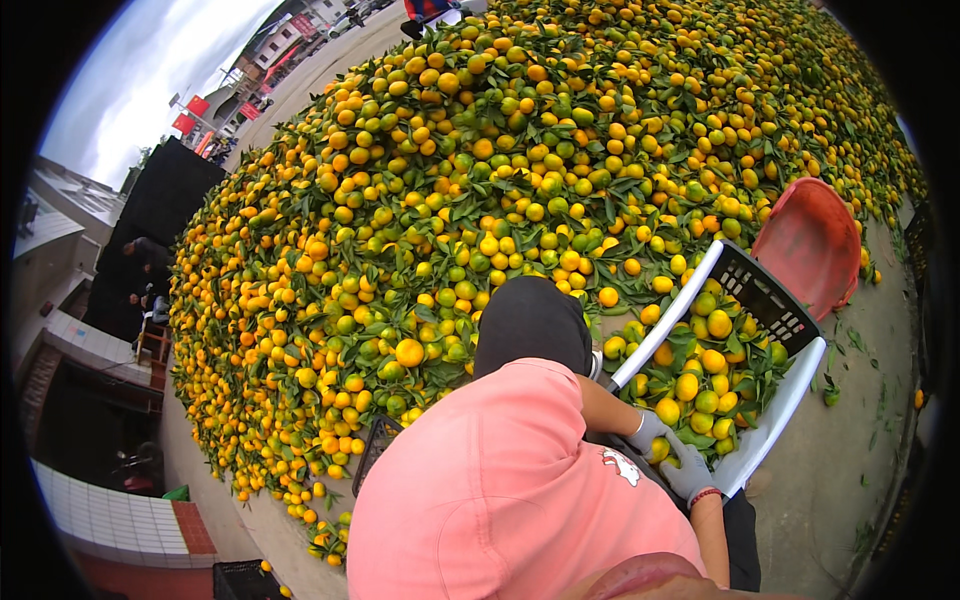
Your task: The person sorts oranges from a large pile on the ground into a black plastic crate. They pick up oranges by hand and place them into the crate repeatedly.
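Note:
My left hand (651, 433), in a grey glove, is at the near end of a black plastic crate (765, 296) with white lining over its sides. Beside it, my right hand (688, 474), also gloved and with a red bead bracelet at the wrist, reaches in so that the fingers of both hands meet. A yellow-green mandarin (658, 450) lies between the hands; whether either grips it is not clear. Mandarins (705, 401) with green leaves fill much of the crate. A large heap of mandarins (450, 247), mixed with leaves, spreads in front and to the left.
A red plastic basin (814, 244) leans behind the crate. My dark-clothed knee (532, 322) is beside the heap. Another black crate (375, 450) is partly hidden by my pink shirt, and one more (244, 581) stands at lower left. Other people are by the heap's far edges.

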